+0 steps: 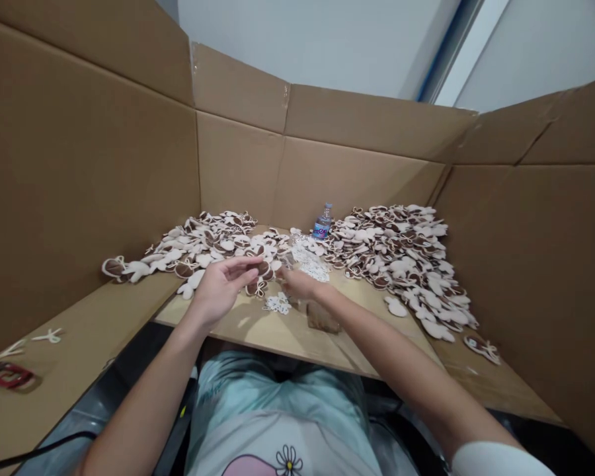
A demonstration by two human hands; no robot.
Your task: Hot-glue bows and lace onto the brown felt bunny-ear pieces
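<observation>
My left hand (222, 285) pinches a small brown-and-white fabric piece (264, 267) between thumb and fingers, above the middle of the board. Close to the piece's right edge is my right hand (297, 283), its fingers drawn together. What those fingers hold, if anything, is too small to make out. Just below the hands lies a little pile of white cut-out pieces (277, 303). More white pieces (311, 262) are heaped behind my right hand, partly in clear plastic. A brown block (323, 318) sits beneath my right forearm.
Heaps of similar fabric pieces stand left (193, 241) and right (401, 244). A water bottle (322, 223) is at the back. Tall cardboard walls (367, 168) enclose the wooden board (258, 330). A red-handled tool (7, 375) lies far left.
</observation>
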